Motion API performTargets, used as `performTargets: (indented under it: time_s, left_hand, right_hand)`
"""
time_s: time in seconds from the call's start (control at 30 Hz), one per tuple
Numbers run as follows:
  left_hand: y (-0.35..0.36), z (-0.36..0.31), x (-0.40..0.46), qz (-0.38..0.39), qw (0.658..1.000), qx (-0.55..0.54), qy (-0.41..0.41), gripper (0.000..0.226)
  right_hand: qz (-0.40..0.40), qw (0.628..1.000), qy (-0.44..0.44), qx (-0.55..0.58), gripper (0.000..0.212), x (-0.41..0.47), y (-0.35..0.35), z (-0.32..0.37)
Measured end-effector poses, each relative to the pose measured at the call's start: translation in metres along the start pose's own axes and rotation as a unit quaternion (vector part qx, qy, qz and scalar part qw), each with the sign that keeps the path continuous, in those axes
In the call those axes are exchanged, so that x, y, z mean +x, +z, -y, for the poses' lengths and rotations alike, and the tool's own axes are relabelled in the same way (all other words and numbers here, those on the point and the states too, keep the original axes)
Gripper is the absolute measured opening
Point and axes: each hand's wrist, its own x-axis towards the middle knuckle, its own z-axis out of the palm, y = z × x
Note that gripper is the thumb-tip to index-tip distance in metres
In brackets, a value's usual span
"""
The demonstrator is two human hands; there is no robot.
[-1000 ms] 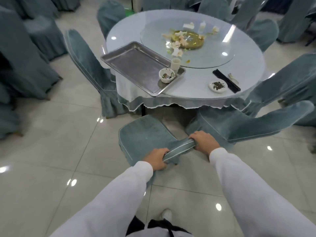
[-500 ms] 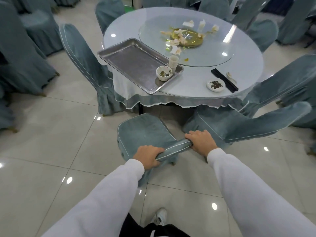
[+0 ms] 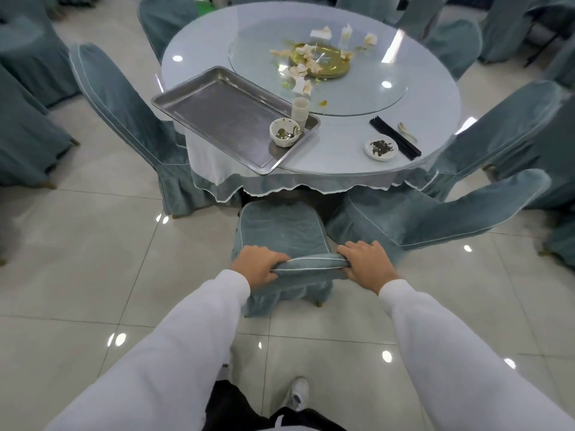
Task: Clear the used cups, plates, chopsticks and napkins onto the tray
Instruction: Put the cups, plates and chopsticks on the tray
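A metal tray (image 3: 217,116) lies on the round table's near left, overhanging the edge. In its right corner sit a dirty white bowl (image 3: 285,132) and a stack of white cups (image 3: 300,109). On the table's right lie a small plate with dark scraps (image 3: 380,147), black chopsticks (image 3: 394,137) and a white spoon (image 3: 407,132). Crumpled napkins (image 3: 301,70) litter the glass turntable around a gold plate (image 3: 323,60). My left hand (image 3: 257,266) and my right hand (image 3: 367,264) both grip the top of a covered chair's backrest (image 3: 311,265), well short of the table.
The chair I hold stands square to the table (image 3: 342,157), its seat (image 3: 280,225) near the cloth's hem. Covered chairs flank it at left (image 3: 124,113) and right (image 3: 435,213). More covered chairs ring the table and room. Glossy tiled floor lies around my feet.
The chair has swung from a slanted position to face the table squarely, and has moved toward it. Both hands kept their grip on the backrest. The view shifted closer to the table.
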Motion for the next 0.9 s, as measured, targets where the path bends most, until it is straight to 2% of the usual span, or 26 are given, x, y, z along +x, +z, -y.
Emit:
performTargets:
  time_s: [0.4, 0.6, 0.9]
  left_hand:
    - [-0.029, 0.09, 0.041, 0.049, 0.997, 0.01, 0.065, 0.04]
    - [-0.056, 0.148, 0.064, 0.062, 0.996, -0.034, 0.05, 0.04]
    - [-0.079, 0.204, 0.103, 0.054, 0.993, -0.095, 0.041, 0.045]
  right_hand:
    - [0.005, 0.996, 0.079, 0.036, 0.029, 0.05, -0.014, 0.042]
    - [-0.018, 0.992, 0.113, 0.05, 0.027, 0.095, -0.024, 0.078]
    - [-0.004, 0.98, 0.189, 0.063, 0.032, 0.157, -0.036, 0.098]
